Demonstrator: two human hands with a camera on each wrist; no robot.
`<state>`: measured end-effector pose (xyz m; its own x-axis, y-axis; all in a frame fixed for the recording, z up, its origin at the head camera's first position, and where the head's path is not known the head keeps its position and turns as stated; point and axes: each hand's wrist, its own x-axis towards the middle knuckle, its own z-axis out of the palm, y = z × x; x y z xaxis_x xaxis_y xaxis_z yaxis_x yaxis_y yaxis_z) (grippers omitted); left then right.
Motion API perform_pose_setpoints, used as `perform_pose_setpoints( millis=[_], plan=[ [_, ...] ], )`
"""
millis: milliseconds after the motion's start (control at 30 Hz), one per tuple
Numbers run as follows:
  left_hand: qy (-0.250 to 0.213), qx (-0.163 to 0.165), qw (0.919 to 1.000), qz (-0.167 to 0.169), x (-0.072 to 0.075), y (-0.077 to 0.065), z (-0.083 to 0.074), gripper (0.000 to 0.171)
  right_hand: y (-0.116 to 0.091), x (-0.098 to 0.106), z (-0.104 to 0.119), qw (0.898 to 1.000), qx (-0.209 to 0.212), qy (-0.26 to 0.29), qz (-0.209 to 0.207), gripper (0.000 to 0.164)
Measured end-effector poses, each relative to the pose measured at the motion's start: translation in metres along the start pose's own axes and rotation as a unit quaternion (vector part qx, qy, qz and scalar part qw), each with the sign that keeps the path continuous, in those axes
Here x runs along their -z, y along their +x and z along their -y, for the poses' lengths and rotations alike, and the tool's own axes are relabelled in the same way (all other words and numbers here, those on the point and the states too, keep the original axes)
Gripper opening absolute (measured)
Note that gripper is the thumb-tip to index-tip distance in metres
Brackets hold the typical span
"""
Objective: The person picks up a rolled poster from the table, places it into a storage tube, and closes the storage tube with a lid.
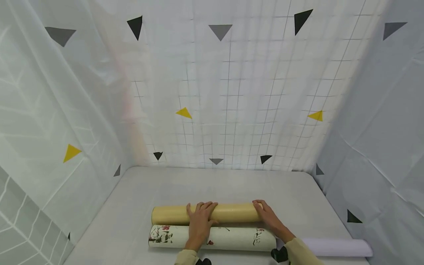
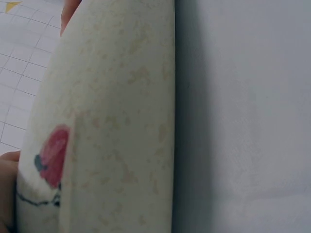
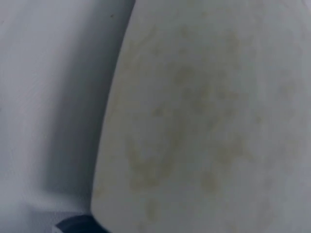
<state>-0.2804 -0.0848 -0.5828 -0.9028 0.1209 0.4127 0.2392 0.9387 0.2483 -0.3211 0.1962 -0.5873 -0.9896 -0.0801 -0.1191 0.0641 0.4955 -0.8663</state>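
Observation:
A yellow wallpaper roll (image 1: 172, 214) lies crosswise on the table, just behind a cream floral wallpaper roll (image 1: 238, 239). My left hand (image 1: 200, 222) spans the yellow roll near its middle, fingers spread over the far side and thumb on the near side. At its right end my right hand (image 1: 269, 217) grips it with the fingers bent over the top; the thumb is hidden. Both forearms reach across the floral roll. The left wrist view shows the floral roll's mottled surface (image 2: 116, 97), a red flower and a paper edge; the right wrist view shows its pale end (image 3: 194, 121).
A lavender roll (image 1: 338, 247) lies at the front right, partly behind the right sleeve (image 1: 301, 252). The white-covered table (image 1: 212, 184) is enclosed by pale curtains on the left (image 1: 82, 110), back (image 1: 212, 92) and right (image 1: 374, 129), with black, grey and yellow triangles.

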Motion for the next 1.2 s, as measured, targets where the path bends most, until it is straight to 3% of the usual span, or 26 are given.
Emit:
perform_pose_setpoints(
  millis=[200,467,1067,1200],
  plan=[
    [0.003,-0.003,1.0,0.006,-0.0018,0.0,0.0001,0.069,-0.0019,-0.0015,0.0,0.999,-0.001,-0.034,-0.013,0.058],
    [-0.002,0.0,0.9999,0.017,-0.0016,0.0013,0.0006,0.069,-0.0016,-0.0034,-0.0017,0.996,0.038,-0.069,-0.036,0.051],
    [-0.026,0.003,0.9996,0.008,-0.0021,0.0004,0.002,0.067,-0.003,-0.0074,-0.002,0.99,0.084,-0.094,-0.058,0.046],
    [-0.02,0.002,0.9998,0.004,-0.0031,0.0007,0.0025,0.066,-0.0019,-0.0077,-0.002,0.991,0.077,-0.094,-0.056,0.046]
  ],
)
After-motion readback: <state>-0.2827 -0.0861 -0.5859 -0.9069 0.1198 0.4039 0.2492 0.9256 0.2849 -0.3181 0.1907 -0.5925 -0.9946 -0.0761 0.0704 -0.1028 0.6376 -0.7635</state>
